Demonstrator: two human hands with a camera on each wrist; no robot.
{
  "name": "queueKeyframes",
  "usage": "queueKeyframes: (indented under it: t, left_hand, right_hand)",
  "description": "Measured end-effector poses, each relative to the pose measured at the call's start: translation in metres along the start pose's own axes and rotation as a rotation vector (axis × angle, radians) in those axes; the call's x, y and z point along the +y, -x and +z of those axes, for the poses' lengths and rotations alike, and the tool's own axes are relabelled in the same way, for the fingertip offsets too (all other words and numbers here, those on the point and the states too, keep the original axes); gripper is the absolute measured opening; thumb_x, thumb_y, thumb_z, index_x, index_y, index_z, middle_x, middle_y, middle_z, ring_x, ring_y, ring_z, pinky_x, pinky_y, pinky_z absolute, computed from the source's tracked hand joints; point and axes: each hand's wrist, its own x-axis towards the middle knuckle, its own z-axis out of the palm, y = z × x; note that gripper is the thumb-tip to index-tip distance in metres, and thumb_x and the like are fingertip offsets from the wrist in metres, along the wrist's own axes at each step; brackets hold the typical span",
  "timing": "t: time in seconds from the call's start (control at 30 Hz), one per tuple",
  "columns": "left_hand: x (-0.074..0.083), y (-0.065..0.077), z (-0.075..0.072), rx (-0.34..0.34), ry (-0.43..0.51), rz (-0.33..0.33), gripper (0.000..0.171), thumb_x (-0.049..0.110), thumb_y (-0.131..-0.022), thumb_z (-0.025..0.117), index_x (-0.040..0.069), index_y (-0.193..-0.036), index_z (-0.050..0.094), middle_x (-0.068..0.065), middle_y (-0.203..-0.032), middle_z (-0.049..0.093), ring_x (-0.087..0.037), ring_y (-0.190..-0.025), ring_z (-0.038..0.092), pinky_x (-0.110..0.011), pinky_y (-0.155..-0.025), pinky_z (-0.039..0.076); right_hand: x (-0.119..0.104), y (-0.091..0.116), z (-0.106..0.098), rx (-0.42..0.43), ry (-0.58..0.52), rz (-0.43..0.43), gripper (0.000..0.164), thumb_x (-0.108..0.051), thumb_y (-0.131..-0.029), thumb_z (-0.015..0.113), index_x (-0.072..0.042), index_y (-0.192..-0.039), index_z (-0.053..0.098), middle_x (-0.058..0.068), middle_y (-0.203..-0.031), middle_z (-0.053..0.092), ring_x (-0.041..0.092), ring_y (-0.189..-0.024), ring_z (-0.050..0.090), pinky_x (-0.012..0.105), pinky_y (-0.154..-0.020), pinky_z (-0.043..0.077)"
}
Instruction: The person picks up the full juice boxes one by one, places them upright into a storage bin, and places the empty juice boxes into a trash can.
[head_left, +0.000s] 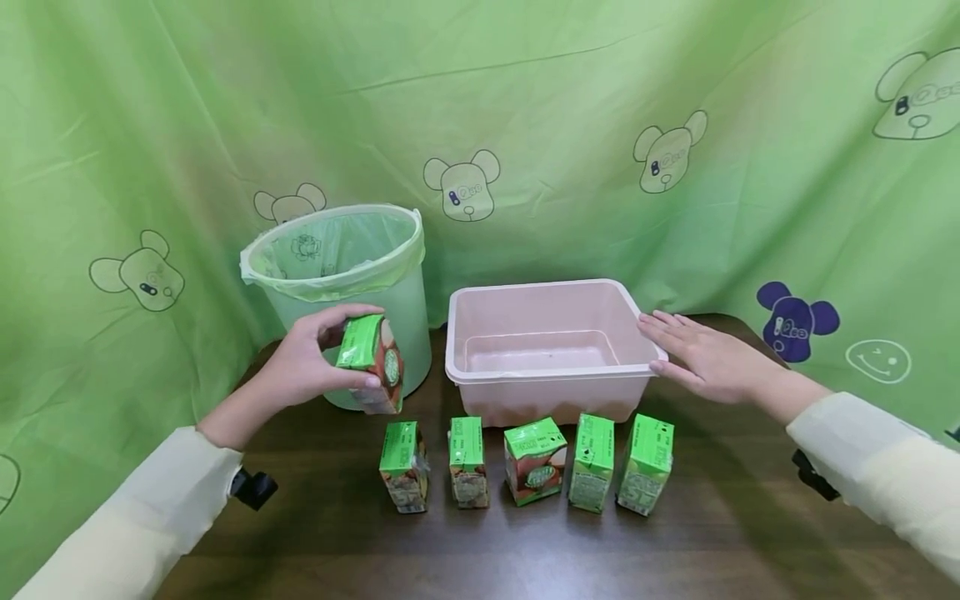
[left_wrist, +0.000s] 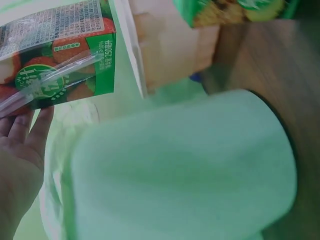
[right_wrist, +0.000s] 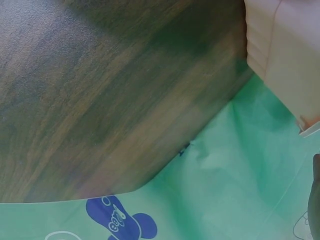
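My left hand grips a juice carton between thumb and fingers, raised in front of the bin. Seen from the left wrist, this juice carton has fruit pictures and a clear-wrapped straw along its side. Flat and with straight fingers, my right hand lies at the right rim of the pink plastic basin; the fingertips appear to touch that rim. Several more juice cartons with green tops stand in a row before the basin, from the leftmost carton to the rightmost carton.
A pale green bin with a clear liner stands behind the left hand, left of the basin. Everything is on a dark wooden table. A green curtain with bear drawings hangs close behind.
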Motion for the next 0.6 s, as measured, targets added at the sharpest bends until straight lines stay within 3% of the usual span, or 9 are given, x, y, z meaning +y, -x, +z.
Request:
queueKeyframes:
  t: [0.23, 0.47, 0.6]
  left_hand:
    - [0.018, -0.033, 0.025, -0.023, 0.087, 0.058, 0.072, 0.006, -0.066, 0.09, 0.007, -0.131, 0.059, -0.01, -0.104, 0.064, -0.026, -0.087, 0.061, -0.034, -0.067, 0.056]
    - [0.032, -0.068, 0.057, -0.056, 0.143, 0.061, 0.068, 0.009, -0.067, 0.089, 0.011, -0.129, 0.06, -0.01, -0.099, 0.064, -0.025, -0.084, 0.061, -0.038, -0.068, 0.056]
    - [0.035, -0.084, 0.075, -0.082, 0.143, 0.071, 0.064, 0.011, -0.069, 0.089, 0.012, -0.127, 0.061, -0.009, -0.094, 0.065, -0.023, -0.08, 0.061, -0.037, -0.067, 0.056]
  right_hand:
    - [0.0, 0.0, 0.001, -0.004, 0.011, -0.013, 0.06, -0.031, -0.098, 0.057, 0.002, -0.146, 0.04, 0.019, -0.152, 0.035, 0.04, -0.139, 0.028, 0.046, -0.114, 0.024]
    - [0.002, 0.001, -0.003, 0.006, 0.028, -0.071, 0.06, -0.031, -0.099, 0.055, 0.005, -0.144, 0.04, 0.022, -0.149, 0.038, 0.039, -0.139, 0.029, 0.03, -0.117, 0.009]
    - [0.002, 0.0, -0.005, -0.016, 0.047, -0.1, 0.06, -0.033, -0.1, 0.053, 0.007, -0.144, 0.04, 0.023, -0.148, 0.038, 0.04, -0.139, 0.03, 0.032, -0.118, 0.011]
